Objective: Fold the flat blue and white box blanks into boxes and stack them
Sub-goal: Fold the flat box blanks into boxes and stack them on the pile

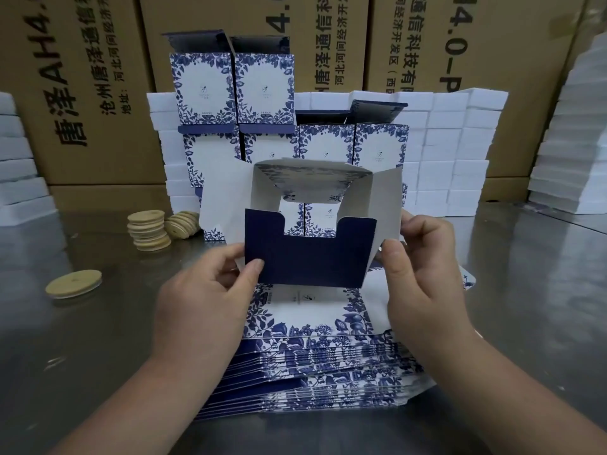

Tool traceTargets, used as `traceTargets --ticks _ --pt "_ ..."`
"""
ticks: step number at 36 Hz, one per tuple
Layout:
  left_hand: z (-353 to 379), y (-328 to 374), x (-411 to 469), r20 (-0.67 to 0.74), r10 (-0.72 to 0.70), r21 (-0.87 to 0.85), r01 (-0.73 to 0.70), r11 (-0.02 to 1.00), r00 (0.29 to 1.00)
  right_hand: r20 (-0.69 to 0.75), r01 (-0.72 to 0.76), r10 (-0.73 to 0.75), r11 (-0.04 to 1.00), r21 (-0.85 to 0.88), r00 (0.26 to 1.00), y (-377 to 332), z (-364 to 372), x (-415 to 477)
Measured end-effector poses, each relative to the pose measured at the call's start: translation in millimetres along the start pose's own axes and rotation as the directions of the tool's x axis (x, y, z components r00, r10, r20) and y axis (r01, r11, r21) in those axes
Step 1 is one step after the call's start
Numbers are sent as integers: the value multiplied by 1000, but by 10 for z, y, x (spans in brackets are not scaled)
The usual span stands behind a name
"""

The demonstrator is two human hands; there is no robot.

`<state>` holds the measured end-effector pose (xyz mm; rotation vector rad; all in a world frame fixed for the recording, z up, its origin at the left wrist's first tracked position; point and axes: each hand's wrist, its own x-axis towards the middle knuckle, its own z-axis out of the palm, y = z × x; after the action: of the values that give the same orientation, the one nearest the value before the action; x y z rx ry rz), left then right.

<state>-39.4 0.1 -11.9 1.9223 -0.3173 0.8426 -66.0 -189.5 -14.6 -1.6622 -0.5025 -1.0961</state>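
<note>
Above the pile of flat blanks [312, 326], the left hand [203, 303] and the right hand [423, 274] each pinch a side of one half-open box [305, 261]. Behind the pile stand six folded boxes [262, 90], more partly hidden.

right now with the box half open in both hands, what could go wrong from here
1. The half-open box is pinched only at its edges by the left hand and right hand; its side panels could skew or crease as the flaps close.
2. The stacked boxes behind stand several tiers high with loose top flaps; adding one might topple them.
3. The pile of flat blanks is fanned out and could slide.
</note>
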Motion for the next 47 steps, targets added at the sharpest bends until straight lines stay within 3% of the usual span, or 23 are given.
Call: traceTargets --ticks 13,17,23,30,33,39,47 --pt "15 -2 -8 -33 23 119 -18 993 999 12 -75 75 997 32 997 -1 -5 -11" --pt "17 14 41 -19 -80 -38 79 996 997 16 -74 73 997 24 997 -27 -7 -16" --pt "32 -29 42 194 -80 -121 105 987 978 17 -94 93 995 16 996 -37 -15 -48" --pt "46 -34 58 262 -105 -208 162 965 959 72 -44 42 999 30 996 -84 -18 -37" --pt "53 -52 57 224 -115 -188 158 969 968 94 -21 17 999 46 995 -95 -35 -32" --pt "42 -71 54 142 -157 -188 183 965 977 161 -16 28 997 -76 987 -109 -65 -6" --pt "61 -11 -36 243 -55 -162 96 982 968 136 -3 30 981 -192 990 -122 -109 58"
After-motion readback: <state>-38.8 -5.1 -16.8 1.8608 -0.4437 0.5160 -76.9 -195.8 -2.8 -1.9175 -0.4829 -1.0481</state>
